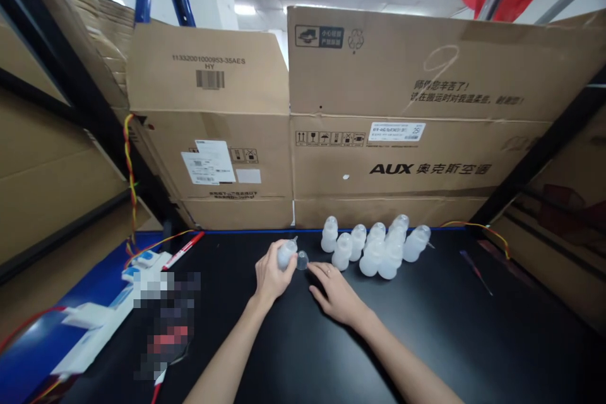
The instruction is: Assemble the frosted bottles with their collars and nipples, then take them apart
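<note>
My left hand [271, 274] is closed around a small translucent white bottle [285, 254], which leans over with a thin pointed tip at its top right. Just right of it, a clear domed cap [302, 260] rests on the black table [293, 353]. My right hand [339, 295] lies low over the table with its fingers stretched out and apart. Its fingertips are at the cap's right edge; whether they touch it I cannot tell. Several similar white bottles with clear domed caps [344, 251] stand grouped to the right, and the rightmost bottle [416, 243] is tilted.
Cardboard panels [331, 164] wall off the back of the table. A white power strip [104, 322] with cables runs along the left, near a red-and-white pen [184, 250] and a blurred-out dark object [168, 328]. A thin screwdriver-like tool [476, 273] lies at right.
</note>
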The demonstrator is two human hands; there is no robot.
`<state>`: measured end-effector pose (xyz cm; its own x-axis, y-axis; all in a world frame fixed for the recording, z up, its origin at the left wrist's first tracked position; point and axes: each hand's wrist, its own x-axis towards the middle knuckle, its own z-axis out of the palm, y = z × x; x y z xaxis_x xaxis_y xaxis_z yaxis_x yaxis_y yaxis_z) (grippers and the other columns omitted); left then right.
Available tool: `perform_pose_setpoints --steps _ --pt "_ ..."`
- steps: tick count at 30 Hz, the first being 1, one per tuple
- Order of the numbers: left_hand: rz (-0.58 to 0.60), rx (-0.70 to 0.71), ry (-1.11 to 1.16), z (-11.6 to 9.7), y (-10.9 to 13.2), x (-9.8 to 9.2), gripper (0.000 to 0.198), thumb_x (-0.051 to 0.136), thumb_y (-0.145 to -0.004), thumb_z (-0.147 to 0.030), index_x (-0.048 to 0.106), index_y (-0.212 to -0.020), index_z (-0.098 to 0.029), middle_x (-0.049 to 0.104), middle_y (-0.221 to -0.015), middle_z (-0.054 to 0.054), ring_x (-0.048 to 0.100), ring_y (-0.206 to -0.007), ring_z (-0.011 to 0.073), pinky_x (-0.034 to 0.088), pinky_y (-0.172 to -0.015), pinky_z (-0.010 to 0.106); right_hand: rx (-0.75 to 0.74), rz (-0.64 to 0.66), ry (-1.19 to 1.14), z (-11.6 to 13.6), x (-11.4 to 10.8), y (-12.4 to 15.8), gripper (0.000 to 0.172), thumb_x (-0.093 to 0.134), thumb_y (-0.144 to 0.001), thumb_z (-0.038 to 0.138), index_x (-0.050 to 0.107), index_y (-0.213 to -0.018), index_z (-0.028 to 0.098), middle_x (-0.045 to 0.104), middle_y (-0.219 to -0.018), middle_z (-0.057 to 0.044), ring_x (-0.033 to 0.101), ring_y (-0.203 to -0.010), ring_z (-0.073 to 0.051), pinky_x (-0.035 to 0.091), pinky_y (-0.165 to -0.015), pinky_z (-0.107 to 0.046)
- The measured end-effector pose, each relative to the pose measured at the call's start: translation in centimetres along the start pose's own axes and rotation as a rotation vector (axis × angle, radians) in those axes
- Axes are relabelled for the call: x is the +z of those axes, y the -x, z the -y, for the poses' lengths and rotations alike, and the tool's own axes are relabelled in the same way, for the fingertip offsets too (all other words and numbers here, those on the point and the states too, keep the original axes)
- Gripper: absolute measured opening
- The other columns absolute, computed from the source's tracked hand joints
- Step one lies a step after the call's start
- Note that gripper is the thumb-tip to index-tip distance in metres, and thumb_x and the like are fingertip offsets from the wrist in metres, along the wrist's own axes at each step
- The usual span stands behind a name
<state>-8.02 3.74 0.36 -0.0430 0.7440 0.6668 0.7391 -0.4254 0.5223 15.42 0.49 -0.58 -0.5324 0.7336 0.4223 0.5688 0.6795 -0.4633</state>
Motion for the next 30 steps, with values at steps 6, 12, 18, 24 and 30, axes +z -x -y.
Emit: perform_pose_setpoints --steps 6,12,18,24,30 --pt "-0.103 -0.247 0.030 1.5 -0.1 0.9 0.033 0.065 -0.098 -0.048 0.065 -0.123 -0.026 0.081 -0.110 0.006 0.079 -0.096 0.0257 0.058 -0.083 0.033 0.088 -0.091 0.077 -0.1 1.4 -1.5 0.073 0.061 -0.105 0.028 0.029 -0.171 0.023 0.039 -0.169 -0.022 0.047 -0.155 -0.038 0.047 -0.126 -0.059" --pt "-0.145 -0.353 0.106 1.6 -0.5 0.8 0.036 0.064 -0.098 -0.051 0.067 -0.123 -0.026 0.082 -0.109 0.007 0.079 -0.096 0.0255 0.057 -0.085 0.034 0.133 -0.112 0.113 0.0 4.5 -5.7 0.062 0.063 -0.103 0.027 0.043 -0.161 0.020 0.060 -0.149 -0.022 0.065 -0.131 -0.039 0.055 -0.112 -0.061" --pt "-0.196 -0.364 0.130 1.3 -0.5 0.6 0.037 0.067 -0.096 -0.049 0.067 -0.124 -0.025 0.081 -0.112 0.008 0.079 -0.100 0.0275 0.058 -0.087 0.035 0.131 -0.176 -0.173 -0.5 7.4 -10.4 0.040 0.060 -0.098 0.020 0.058 -0.138 0.020 0.063 -0.137 -0.016 0.069 -0.122 -0.030 0.059 -0.108 -0.050" --pt "-0.216 -0.205 0.097 1.0 -0.3 0.0 0.037 0.069 -0.096 -0.043 0.065 -0.127 -0.024 0.080 -0.117 0.010 0.078 -0.103 0.0271 0.058 -0.088 0.035 0.032 -0.218 -0.386 0.1 6.1 -10.6 0.036 0.050 -0.106 0.025 0.065 -0.139 0.022 0.071 -0.137 -0.014 0.068 -0.127 -0.027 0.053 -0.115 -0.046" --pt "0.098 0.124 -0.022 -0.9 0.1 0.0 0.031 0.075 -0.091 -0.043 0.073 -0.116 -0.024 0.078 -0.103 0.008 0.076 -0.090 0.0248 0.055 -0.085 0.034 0.278 -0.366 -0.480 1.0 2.8 -6.5 0.035 0.061 -0.105 0.052 0.072 -0.115 0.021 0.076 -0.096 -0.006 0.067 -0.075 -0.020 0.057 -0.071 -0.032"
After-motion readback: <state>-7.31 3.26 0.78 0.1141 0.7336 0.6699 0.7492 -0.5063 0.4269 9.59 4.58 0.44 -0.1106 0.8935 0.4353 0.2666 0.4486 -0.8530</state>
